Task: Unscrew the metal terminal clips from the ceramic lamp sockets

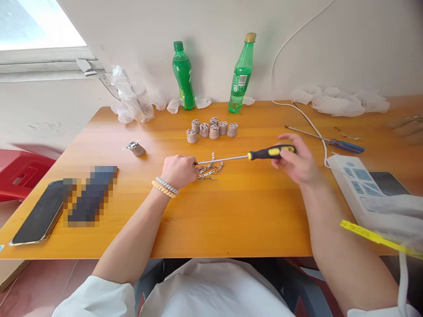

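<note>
Head view. Orange-brown wooden table point(231, 220) against a pale wall, bright window at upper left, red stool point(20, 174) low at the left edge. Along the back edge: two green bottles point(183, 77), white foam netting point(340, 102), a crumpled clear bag point(135, 99). Mid-table, a cluster of grey ceramic sockets point(213, 128), one more socket with a metal bracket point(135, 148) off to the left. Phone point(39, 213) at the near left corner, white power strip point(355, 182) at the right with its cord running up the wall, blue-handled screwdriver point(330, 141) just behind it.

Screwdriver point(251, 155) at table centre, lying almost level, long axis left to right, tip toward the left, handle to the right and slightly higher. Thin bright steel shaft, black handle with yellow inserts.

Right hand point(297, 164) wrapped around the handle. Left hand point(180, 171) curled tight at the tip, fingers pinched there over a small pile of metal clips point(209, 171); whatever sits in the pinch too small to tell. Beaded bracelets on the left wrist.
</note>
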`<state>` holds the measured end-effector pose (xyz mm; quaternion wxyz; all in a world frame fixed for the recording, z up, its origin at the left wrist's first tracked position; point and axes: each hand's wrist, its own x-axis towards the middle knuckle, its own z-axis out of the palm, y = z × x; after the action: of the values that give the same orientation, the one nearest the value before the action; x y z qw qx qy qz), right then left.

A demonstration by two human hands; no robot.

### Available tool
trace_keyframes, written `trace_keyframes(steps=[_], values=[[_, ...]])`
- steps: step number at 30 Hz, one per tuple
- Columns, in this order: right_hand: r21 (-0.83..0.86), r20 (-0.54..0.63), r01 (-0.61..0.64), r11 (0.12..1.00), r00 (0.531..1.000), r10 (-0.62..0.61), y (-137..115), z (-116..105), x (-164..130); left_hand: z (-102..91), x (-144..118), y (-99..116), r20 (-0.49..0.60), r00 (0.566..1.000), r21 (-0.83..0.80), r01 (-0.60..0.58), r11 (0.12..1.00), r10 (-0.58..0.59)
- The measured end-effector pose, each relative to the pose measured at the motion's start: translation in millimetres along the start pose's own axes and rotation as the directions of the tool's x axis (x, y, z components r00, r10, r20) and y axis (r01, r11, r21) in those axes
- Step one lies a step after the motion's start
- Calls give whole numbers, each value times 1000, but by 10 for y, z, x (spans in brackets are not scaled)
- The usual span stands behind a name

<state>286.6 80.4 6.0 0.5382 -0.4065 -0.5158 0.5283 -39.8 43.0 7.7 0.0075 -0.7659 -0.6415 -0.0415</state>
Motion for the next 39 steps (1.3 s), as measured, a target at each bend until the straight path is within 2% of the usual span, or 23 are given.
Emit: trace_keyframes(steps=[2,3,5,6,8,10,11,13,15,18,20,24,27,33,39], values=[[67,100,-1,998,995,-6,6,-13,2,5,-1,-9,-2,1000,5,3,1000,-3],[57,108,-39,998,994,32,11,-20,4,8,-1,-12,-4,1000,5,2,1000,-2],[-28,35,-127,991,991,128,18,-24,3,14,-1,-13,-7,1000,2,-1,1000,1],[-56,-6,-136,989,991,136,16,-20,0,16,-1,-10,-8,1000,-1,-3,1000,3],[-15,-18,-45,999,999,44,-1,0,-10,21,-1,-2,-11,1000,-7,-6,1000,6],[118,61,43,992,997,-51,-28,26,-18,23,-2,8,-15,1000,-12,-5,1000,5],[166,102,32,986,994,-50,-40,40,-21,24,-2,14,-15,1000,-15,-3,1000,3],[164,127,-73,984,991,52,-49,60,-26,21,-3,25,-11,1000,-20,3,1000,-3],[101,55,-146,984,989,141,-43,66,-35,10,-1,39,-5,1000,-23,9,1000,-9],[83,-98,-40,996,994,48,-32,28,-54,-11,3,62,-3,999,-31,38,999,-38],[106,-133,51,993,991,-37,-36,-21,-65,-19,4,75,-8,998,-55,67,996,-67],[97,-128,69,993,990,-56,-48,-88,-77,1,-4,89,-35,995,-136,83,987,-88],[89,-114,61,994,992,-51,-57,-60,-82,25,-10,91,-40,995,-177,79,981,-87],[68,-157,130,989,981,-118,-93,62,-104,44,-9,97,-27,997,-164,68,984,-74],[77,-137,123,989,984,-112,-100,99,-119,67,-10,133,-33,998,-153,45,987,-50]])
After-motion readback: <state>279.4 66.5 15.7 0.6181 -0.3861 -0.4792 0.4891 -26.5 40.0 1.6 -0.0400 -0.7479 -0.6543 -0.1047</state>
